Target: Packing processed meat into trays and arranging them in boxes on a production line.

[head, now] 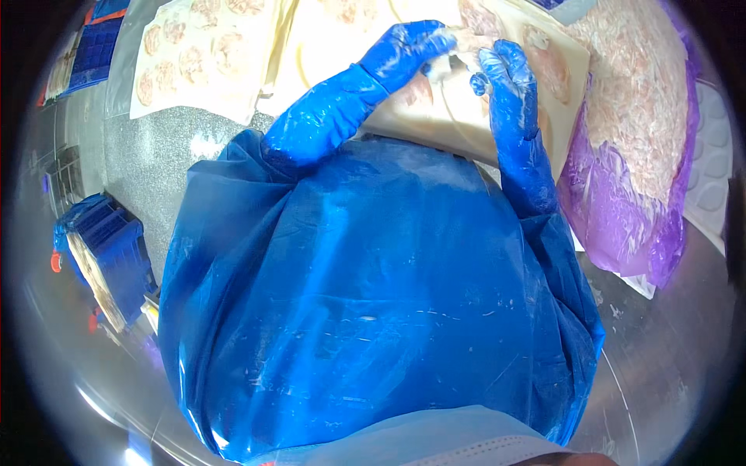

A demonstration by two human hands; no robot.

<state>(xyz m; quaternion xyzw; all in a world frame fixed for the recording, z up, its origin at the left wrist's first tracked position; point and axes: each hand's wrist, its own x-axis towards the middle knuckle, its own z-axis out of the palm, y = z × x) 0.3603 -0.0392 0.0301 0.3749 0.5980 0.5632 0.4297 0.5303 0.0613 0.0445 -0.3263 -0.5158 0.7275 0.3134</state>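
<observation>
Blue gloves coated with pale residue cover both hands. My left hand and my right hand meet over a cream-coloured mould tray, holding a soft strip of pale pink raw meat between their fingertips. Round hollows in the tray hold flattened portions of meat; one portion lies just right of my right hand. Against the tray's right side rests a purple plastic bag, open over a large heap of shredded pale meat. The fingertips are partly hidden by the meat and glare.
Left of the tray, white sheets carry several round meat portions on the metal table. Blue crates stand at the lower left, and more blue crates at the upper left. A white moulded tray lies beyond the bag.
</observation>
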